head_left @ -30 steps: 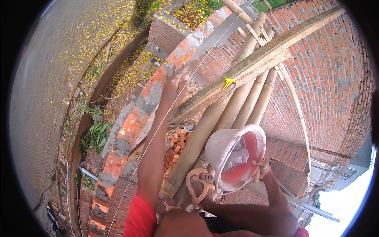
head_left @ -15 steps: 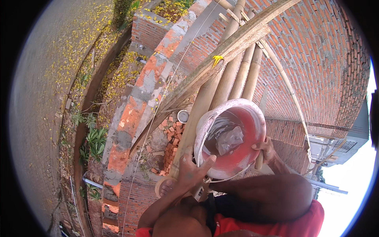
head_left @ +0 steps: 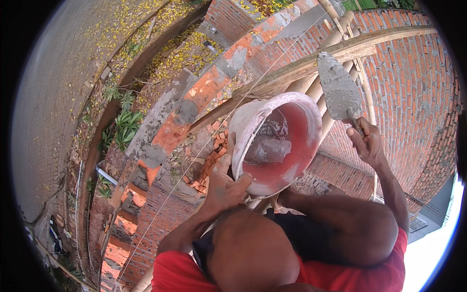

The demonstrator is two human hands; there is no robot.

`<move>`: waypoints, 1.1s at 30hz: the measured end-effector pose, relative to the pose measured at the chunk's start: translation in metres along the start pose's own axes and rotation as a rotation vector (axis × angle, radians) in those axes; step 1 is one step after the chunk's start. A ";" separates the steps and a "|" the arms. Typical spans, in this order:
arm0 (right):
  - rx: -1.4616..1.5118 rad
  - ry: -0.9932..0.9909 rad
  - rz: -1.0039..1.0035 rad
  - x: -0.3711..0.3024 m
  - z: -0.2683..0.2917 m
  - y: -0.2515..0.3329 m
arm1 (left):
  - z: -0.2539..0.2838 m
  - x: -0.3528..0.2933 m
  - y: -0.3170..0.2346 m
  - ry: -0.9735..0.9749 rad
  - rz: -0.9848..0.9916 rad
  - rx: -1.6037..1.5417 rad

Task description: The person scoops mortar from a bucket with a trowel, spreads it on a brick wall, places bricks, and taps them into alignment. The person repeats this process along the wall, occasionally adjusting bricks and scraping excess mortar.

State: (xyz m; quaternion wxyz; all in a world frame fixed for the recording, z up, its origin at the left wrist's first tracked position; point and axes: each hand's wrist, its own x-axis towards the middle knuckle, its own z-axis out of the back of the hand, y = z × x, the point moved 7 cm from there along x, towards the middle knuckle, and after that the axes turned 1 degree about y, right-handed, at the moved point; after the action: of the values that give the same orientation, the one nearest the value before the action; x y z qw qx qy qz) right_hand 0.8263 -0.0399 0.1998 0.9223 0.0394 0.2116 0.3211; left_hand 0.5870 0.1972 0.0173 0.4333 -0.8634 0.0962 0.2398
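Observation:
My left hand (head_left: pixel 223 189) grips the near left side of a bucket (head_left: pixel 237 153), thumb over the rim and fingers outside. The bucket tilts, and its pinkish-red inner wall is smeared with pale residue. Inside lies a translucent, crumpled lump like a plastic bag (head_left: pixel 272 149), in what looks like a little liquid. Off to the right, my right hand (head_left: pixel 368 145) is closed around the handle of a trowel (head_left: pixel 336 87). Grey mortar coats the trowel's blade, which points up and away, clear of the bucket.
Bamboo poles (head_left: pixel 318 92) and a wooden beam (head_left: pixel 292 73) run behind the bucket. A taut string (head_left: pixel 194 165) crosses beside a mortar-patched brick wall top (head_left: pixel 209 87). Stacked bricks (head_left: pixel 212 163) lie far below. A tall brick wall (head_left: pixel 413 97) rises at right.
My right hand has left the bucket's rim and now holds the trowel up at the right. The bucket has tilted and shifted slightly left, still in my left hand. The view has turned.

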 end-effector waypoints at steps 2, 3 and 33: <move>-0.051 -0.021 0.134 0.026 0.025 0.029 | 0.012 -0.009 0.005 -0.008 0.136 -0.053; -0.090 -0.041 0.199 0.041 0.038 0.043 | 0.020 -0.015 0.001 -0.096 0.091 -0.045; 0.276 0.856 0.945 0.279 -0.083 0.346 | -0.029 -0.128 0.005 -0.801 -0.165 0.082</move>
State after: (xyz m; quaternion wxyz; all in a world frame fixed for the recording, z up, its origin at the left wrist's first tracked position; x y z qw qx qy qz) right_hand 0.7894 0.3982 0.0944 0.5022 0.1149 0.5594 0.6493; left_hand 0.4841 0.1657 0.0921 0.4883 -0.6887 -0.1400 0.5173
